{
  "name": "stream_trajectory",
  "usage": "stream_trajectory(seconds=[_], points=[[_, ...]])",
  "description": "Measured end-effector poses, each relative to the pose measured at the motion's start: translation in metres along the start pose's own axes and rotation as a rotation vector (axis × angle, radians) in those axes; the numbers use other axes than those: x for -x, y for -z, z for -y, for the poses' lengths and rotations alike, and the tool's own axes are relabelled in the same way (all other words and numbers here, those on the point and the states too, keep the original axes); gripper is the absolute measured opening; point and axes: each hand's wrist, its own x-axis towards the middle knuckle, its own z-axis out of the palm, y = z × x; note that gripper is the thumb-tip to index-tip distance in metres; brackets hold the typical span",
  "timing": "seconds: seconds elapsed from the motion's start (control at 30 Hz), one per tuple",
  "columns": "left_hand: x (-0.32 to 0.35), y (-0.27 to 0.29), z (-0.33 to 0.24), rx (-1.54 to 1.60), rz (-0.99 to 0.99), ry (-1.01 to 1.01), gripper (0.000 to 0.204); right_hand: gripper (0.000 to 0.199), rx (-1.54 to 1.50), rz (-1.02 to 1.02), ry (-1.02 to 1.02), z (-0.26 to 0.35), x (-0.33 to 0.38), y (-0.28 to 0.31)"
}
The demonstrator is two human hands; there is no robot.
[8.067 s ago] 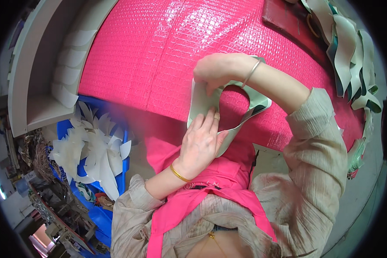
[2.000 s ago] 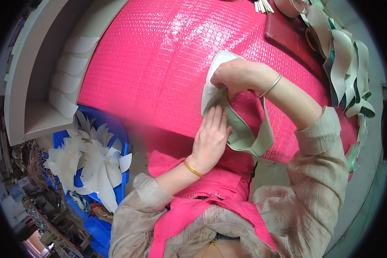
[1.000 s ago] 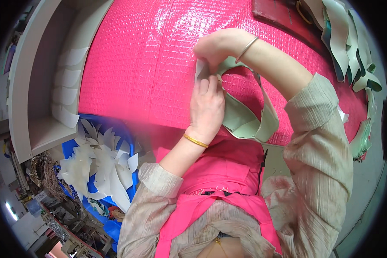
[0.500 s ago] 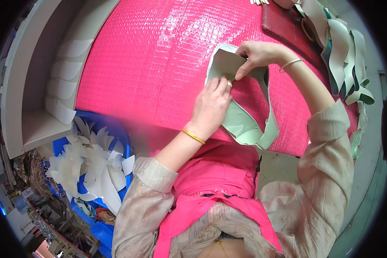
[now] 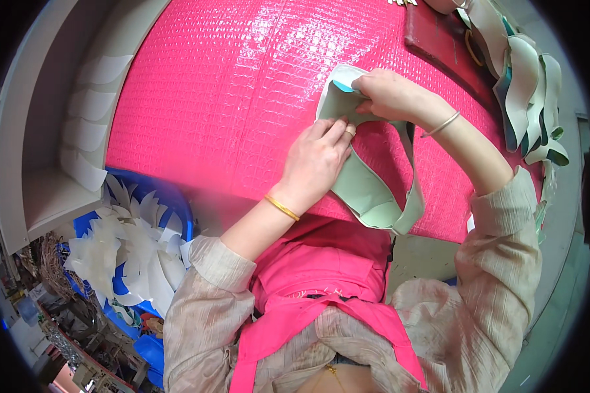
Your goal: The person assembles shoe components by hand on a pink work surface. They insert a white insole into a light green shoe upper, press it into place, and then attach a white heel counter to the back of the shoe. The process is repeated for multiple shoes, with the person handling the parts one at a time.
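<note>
A pale green shoe upper (image 5: 367,186), with a greyish lining and a white edge at its far end, lies in a loop on the pink table. My left hand (image 5: 319,152) is closed on its left side, fingertips pressed against the lining near the middle. At the far end, my right hand (image 5: 388,93) pinches the upper's edge, its fingers curled in. A small patch of bright blue (image 5: 343,86) shows beside the right fingers. What lies under those fingertips is hidden.
A pink textured cover (image 5: 223,98) spreads over the table. At left stands a grey shelf box (image 5: 42,118) with white curved pieces; below it, a blue bin (image 5: 185,211) holds white cut pieces (image 5: 121,252). A dark red board (image 5: 439,39) and stacked pale uppers (image 5: 524,78) are at right.
My right hand has rolled over and its fingers have curled tighter at the edge, where the bright blue patch now shows. My left hand stays nearly in place on the upper.
</note>
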Motion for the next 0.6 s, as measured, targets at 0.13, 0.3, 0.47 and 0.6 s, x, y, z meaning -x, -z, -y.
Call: stream_trajectory(seconds=[0.13,0.3,0.47,0.6], points=[[-0.013,0.005,-0.006,-0.057,0.134,0.024,0.034,0.023,-0.001,-0.024,-0.018,-0.003,0.0,-0.009],[-0.016,-0.01,0.0,-0.052,-0.011,-0.112,0.031,0.024,-0.045,0.004,-0.023,-0.013,0.005,0.002],[-0.023,-0.013,-0.001,-0.081,0.097,-0.096,0.03,0.023,0.017,-0.028,-0.068,-0.011,0.003,-0.005],[-0.029,-0.022,-0.001,-0.072,0.032,-0.166,0.027,0.021,0.005,0.004,-0.026,-0.02,0.008,-0.001]])
